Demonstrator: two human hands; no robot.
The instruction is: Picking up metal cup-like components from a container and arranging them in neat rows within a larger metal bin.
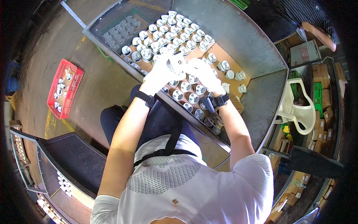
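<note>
Both my hands, washed out by bright light and seemingly gloved in white, are over a metal-walled bench (pixel 266 87) lined with cardboard. My left hand (pixel 158 76) is closed around a silvery piston (pixel 176 62), raised above the others. Close by on its right, my right hand (pixel 204 75) has its fingers curled together; glare hides what they hold, if anything. Many pistons (pixel 169 36) stand in rows beyond my hands. More pistons (pixel 193 98) lie just below them, near the front edge, and a few (pixel 229 74) stand apart to the right.
On the floor at left is a red crate (pixel 52 95) with several pistons inside. A dark-topped stand (pixel 74 158) is at lower left. To the right are a white plastic chair (pixel 298 108), shelves with boxes (pixel 321 130), and another person's arm (pixel 320 35) at upper right.
</note>
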